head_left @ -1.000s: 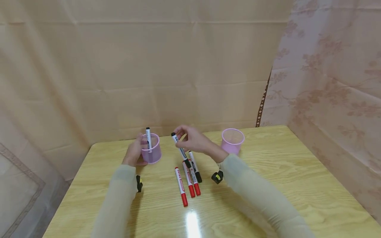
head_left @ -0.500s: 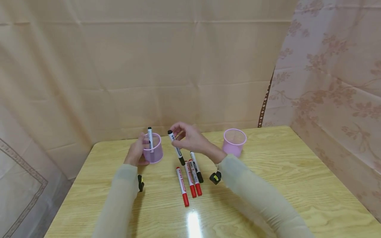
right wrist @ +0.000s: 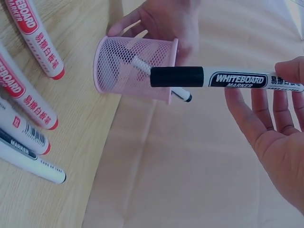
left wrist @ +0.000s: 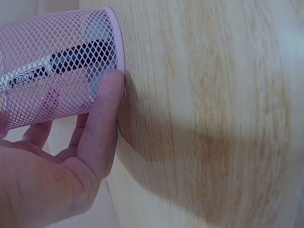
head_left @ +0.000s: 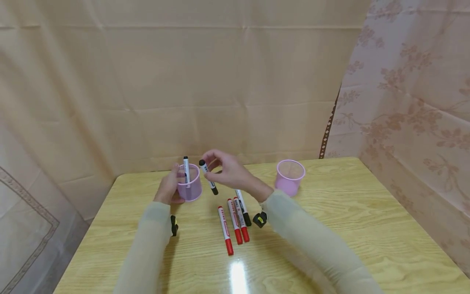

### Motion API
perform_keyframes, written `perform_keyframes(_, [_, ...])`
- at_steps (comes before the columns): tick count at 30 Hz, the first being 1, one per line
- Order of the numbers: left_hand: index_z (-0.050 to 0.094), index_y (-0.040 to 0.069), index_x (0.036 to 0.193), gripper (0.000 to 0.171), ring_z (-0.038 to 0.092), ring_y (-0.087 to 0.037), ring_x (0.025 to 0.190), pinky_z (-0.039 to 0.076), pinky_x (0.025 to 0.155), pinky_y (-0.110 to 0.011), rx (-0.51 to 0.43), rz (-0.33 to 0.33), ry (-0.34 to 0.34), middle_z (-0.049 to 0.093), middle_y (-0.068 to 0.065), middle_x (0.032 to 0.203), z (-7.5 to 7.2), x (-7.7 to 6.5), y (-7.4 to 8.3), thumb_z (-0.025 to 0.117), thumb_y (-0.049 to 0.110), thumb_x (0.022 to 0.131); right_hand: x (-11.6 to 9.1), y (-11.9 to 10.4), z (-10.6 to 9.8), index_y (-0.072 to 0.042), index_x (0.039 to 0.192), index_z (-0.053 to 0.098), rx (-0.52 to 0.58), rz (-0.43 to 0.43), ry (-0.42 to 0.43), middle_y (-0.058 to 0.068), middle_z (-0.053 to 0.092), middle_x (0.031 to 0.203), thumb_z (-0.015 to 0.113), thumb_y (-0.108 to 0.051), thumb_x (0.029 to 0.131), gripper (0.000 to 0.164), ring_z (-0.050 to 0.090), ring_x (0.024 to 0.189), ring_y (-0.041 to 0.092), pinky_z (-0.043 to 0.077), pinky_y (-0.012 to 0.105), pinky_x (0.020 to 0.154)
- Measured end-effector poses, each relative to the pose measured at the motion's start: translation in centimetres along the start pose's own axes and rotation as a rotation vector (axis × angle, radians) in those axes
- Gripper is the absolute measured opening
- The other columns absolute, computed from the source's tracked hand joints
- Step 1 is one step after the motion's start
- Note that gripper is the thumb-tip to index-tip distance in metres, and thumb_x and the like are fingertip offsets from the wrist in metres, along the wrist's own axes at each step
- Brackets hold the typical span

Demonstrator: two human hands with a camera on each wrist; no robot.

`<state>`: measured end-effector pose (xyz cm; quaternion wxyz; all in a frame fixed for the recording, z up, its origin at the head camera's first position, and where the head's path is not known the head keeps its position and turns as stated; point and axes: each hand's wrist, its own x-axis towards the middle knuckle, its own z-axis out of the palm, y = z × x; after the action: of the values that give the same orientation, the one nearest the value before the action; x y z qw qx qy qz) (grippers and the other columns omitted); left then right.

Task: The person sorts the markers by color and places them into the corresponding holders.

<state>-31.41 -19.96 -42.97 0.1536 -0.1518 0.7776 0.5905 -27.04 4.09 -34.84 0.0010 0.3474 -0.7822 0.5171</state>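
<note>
My left hand (head_left: 169, 186) grips the left side of a pink mesh pen cup (head_left: 190, 192), one finger near its base rim in the left wrist view. Inside the cup leans a black-capped whiteboard marker (left wrist: 76, 57), its cap end down. Between thumb and fingers, my right hand (head_left: 229, 171) pinches another black whiteboard marker (right wrist: 237, 78) near its end. That marker hangs tilted just right of the cup, black cap lower, clear of the tabletop. In the right wrist view its cap overlaps the cup's wall.
On the wooden table (head_left: 330, 212) lie several markers: a red one (head_left: 225, 228) apart on the left, two red ones (head_left: 235, 222) side by side, and a black one (head_left: 243, 208) beside them. A second pink mesh cup (head_left: 289, 183) stands at the right. Beige cloth (head_left: 220, 81) hangs behind.
My right hand has moved left with the black marker, lifting it away from over the lying markers toward the left cup. My left hand keeps its hold on the cup.
</note>
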Motion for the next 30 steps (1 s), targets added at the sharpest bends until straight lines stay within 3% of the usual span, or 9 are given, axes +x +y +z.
perform_keyframes(15, [0.041, 0.013, 0.154, 0.086, 0.043, -0.040, 0.129, 0.057, 0.085, -0.048, -0.019, -0.005, -0.027, 0.039, -0.021, 0.152, -0.1, 0.1, -0.1, 0.017, 0.075, 0.099, 2.0, -0.7, 1.9, -0.002, 0.122, 0.057, 0.028, -0.115, 0.033, 0.009, 0.062, 0.111, 0.069, 0.006, 0.090, 0.035, 0.063, 0.098, 0.020, 0.059, 0.029, 0.084])
perform_keyframes(21, [0.041, 0.011, 0.153, 0.085, 0.042, -0.041, 0.129, 0.057, 0.082, -0.048, -0.026, 0.000, -0.027, 0.036, -0.021, 0.154, -0.1, 0.1, -0.2, 0.018, 0.073, 0.099, 2.5, -0.8, 2.4, -0.002, 0.120, 0.057, 0.072, -0.129, 0.073, 0.009, 0.063, 0.110, 0.068, 0.009, 0.089, 0.034, 0.063, 0.098, 0.020, 0.059, 0.035, 0.086])
perform_keyframes(30, [0.042, 0.013, 0.153, 0.088, 0.043, -0.039, 0.130, 0.058, 0.080, -0.046, -0.025, -0.005, -0.026, 0.039, -0.019, 0.154, -0.1, 0.2, -0.1, 0.018, 0.076, 0.098, 3.1, -0.4, 2.8, -0.002, 0.118, 0.057, 0.123, -0.147, 0.121, 0.013, 0.062, 0.109, 0.068, 0.009, 0.090, 0.032, 0.063, 0.097, 0.020, 0.059, 0.031, 0.083])
